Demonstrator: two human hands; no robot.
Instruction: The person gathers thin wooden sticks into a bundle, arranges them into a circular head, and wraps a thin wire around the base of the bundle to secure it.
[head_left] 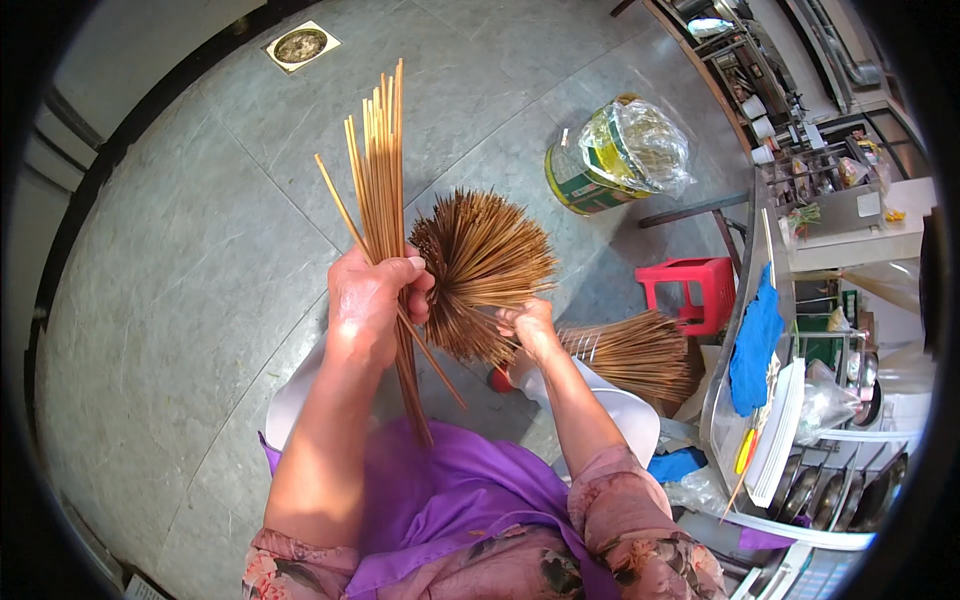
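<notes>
Wooden sticks in left hand, grip closed round them; right hand at edge of fanned bundle, grip curled, cannot tell its hold.

No words or numbers could be read. Green-and-yellow print wrapped the side of a bucket on the floor, near the brown edge of a counter, but its lettering was too small and bent to make out. Beyond that counter's near corner, a pale rectangular label stood on the face of a grey metal container, its marks likewise illegible.
</notes>
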